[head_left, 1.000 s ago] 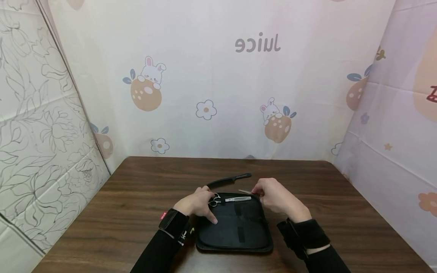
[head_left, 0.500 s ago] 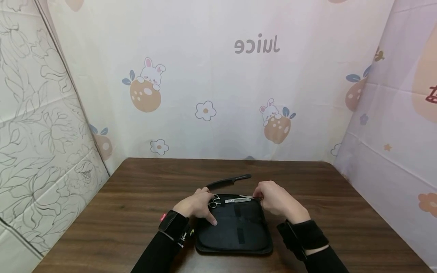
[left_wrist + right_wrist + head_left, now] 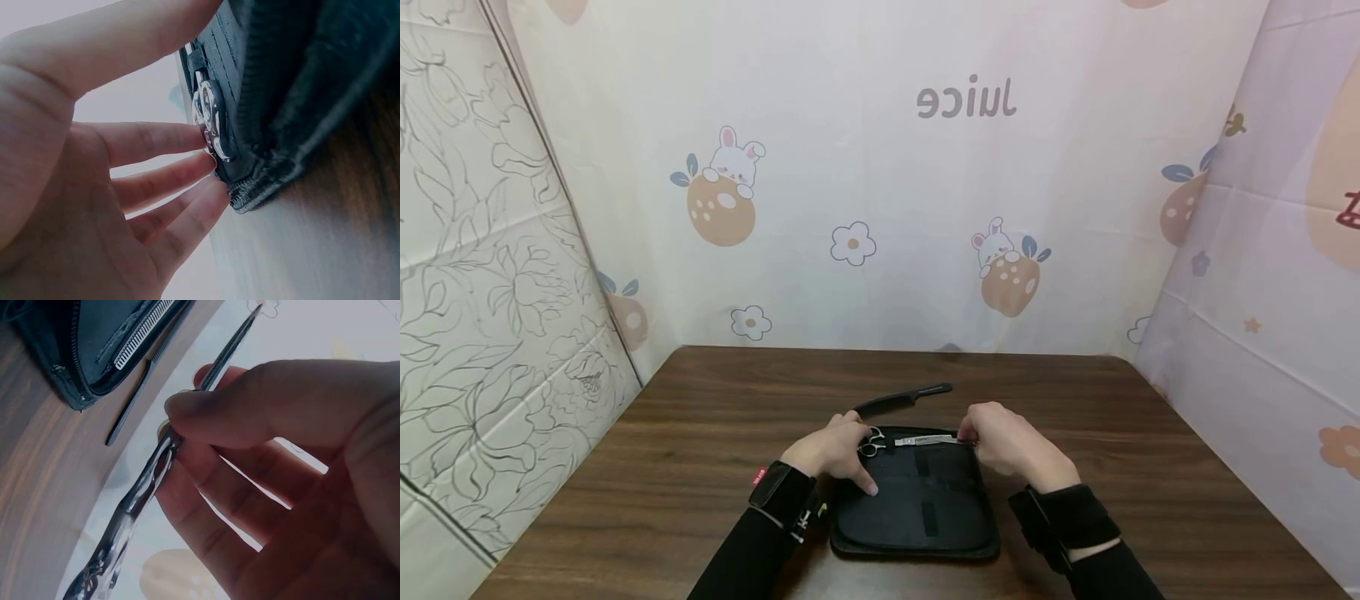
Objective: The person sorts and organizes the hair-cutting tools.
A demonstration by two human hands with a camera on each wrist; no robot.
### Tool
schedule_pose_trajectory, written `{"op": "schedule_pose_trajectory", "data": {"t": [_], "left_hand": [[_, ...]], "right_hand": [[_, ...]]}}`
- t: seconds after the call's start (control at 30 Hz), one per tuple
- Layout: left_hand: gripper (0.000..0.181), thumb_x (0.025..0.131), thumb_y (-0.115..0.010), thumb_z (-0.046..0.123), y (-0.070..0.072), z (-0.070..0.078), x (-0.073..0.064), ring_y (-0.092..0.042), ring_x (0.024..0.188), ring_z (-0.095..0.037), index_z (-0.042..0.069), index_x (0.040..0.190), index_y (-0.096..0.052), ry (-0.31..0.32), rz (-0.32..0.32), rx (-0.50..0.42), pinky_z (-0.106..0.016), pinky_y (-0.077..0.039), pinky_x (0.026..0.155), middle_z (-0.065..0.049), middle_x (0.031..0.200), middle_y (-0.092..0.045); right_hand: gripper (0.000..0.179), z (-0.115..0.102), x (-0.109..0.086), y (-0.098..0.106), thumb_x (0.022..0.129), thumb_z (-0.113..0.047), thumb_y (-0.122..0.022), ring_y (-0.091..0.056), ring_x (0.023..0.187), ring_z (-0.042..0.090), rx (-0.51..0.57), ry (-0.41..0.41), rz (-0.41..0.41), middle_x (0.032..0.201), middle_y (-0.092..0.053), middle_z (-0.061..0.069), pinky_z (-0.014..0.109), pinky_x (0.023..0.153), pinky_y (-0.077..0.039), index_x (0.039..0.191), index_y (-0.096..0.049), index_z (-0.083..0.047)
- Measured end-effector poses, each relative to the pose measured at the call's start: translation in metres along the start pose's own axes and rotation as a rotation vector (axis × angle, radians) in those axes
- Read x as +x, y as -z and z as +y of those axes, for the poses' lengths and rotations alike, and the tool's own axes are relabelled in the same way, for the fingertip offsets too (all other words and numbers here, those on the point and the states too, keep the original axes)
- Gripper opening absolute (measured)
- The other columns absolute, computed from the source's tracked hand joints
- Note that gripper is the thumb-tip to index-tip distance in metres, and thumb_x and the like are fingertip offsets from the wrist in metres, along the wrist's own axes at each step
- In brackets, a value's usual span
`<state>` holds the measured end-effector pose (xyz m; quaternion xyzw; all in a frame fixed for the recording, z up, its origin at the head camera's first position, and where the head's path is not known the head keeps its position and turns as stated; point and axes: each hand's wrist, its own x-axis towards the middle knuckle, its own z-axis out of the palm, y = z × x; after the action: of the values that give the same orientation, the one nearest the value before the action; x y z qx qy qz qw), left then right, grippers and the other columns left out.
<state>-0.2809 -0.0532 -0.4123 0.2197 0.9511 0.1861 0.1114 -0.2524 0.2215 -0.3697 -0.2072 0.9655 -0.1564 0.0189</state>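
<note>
A black zippered case (image 3: 895, 525) lies open on the table. Thinning scissors (image 3: 925, 439) with a toothed blade are strapped along its far edge, their finger rings (image 3: 211, 115) at the left. My left hand (image 3: 833, 450) rests on the case's far left corner, fingers extended against the edge beside those rings and thumb over the case. Between thumb and fingertips my right hand (image 3: 1011, 443) pinches a second pair of slim metal scissors (image 3: 134, 497), held above the case's far right corner. In the head view that hand hides most of them, and their blades point left.
A black comb (image 3: 904, 400) with a handle lies just beyond the case. Elastic loops (image 3: 929, 517) cross the case's inside. The brown wooden table (image 3: 700, 467) ends at printed cloth hangings (image 3: 850, 167) at the back and sides.
My right hand has come slightly nearer and lower, bringing the scissors' blades from beyond the case's far edge to over the thinning scissors. The left hand stays in place.
</note>
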Motion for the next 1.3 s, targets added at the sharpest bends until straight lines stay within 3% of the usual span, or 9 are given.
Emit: {"op": "schedule_pose_trajectory", "data": {"t": [0.83, 1.3], "left_hand": [[0.085, 0.069, -0.096, 0.037, 0.002, 0.002, -0.001, -0.044, 0.122, -0.026, 0.006, 0.139, -0.061, 0.004, -0.007, 0.021, -0.044, -0.047, 0.097, -0.006, 0.134, -0.05], [0.085, 0.067, -0.096, 0.036, 0.001, 0.002, 0.0, -0.044, 0.122, -0.026, 0.005, 0.139, -0.061, 0.0, -0.005, 0.013, -0.044, -0.047, 0.097, -0.007, 0.134, -0.05]], "right_hand": [[0.031, 0.003, 0.003, -0.007, 0.085, 0.017, -0.063, -0.063, 0.087, 0.021, -0.004, -0.035, -0.046, 0.093, -0.065, 0.002, 0.044, 0.079, -0.054, 0.095, -0.076, -0.009], [0.03, 0.005, 0.004, -0.013, 0.084, 0.018, -0.063, -0.057, 0.079, 0.018, -0.009, -0.069, -0.066, 0.088, -0.063, 0.002, 0.043, 0.075, -0.054, 0.092, -0.075, -0.008]]}}
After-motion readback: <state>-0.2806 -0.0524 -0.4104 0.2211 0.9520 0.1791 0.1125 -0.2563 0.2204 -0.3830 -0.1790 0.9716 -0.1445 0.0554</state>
